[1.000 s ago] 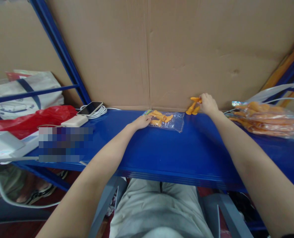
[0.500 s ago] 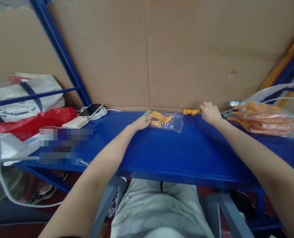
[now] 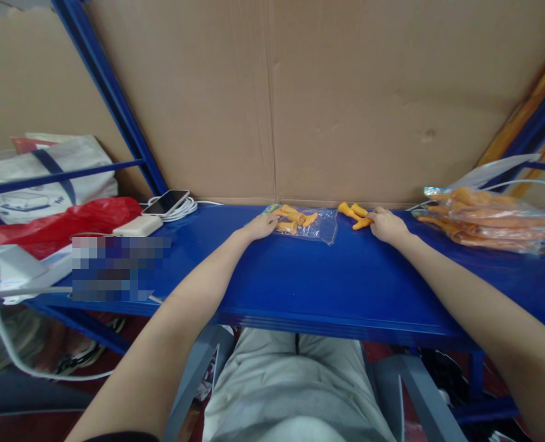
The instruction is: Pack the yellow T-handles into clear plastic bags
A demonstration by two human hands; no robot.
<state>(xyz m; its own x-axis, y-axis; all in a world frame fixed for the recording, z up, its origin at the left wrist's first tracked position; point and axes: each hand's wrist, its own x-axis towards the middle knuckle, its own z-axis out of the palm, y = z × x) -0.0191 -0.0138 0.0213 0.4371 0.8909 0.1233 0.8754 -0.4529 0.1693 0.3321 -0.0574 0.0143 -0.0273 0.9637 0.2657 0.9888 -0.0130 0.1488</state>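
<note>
Head view, my left hand (image 3: 262, 225) flat, fingers pressed on the clear bag (image 3: 316, 225) of orange pieces just beyond them, my right hand (image 3: 385, 224) pinching loose orange pieces (image 3: 356, 214) just left of it on the blue shelf (image 3: 309, 276).

Even, soft indoor light, faint sheen on the blue shelf (image 3: 309, 276), weak shadows under the forearms, strong wide-angle bending at the edges, slight softness throughout, a pixelated patch (image 3: 120, 268) at left.

Your left hand (image 3: 262, 226): pressing small clear bag (image 3: 316, 224) flat on blue shelf (image 3: 300, 276).
Your right hand (image 3: 385, 225): gripping loose orange pieces (image 3: 356, 215).
</note>
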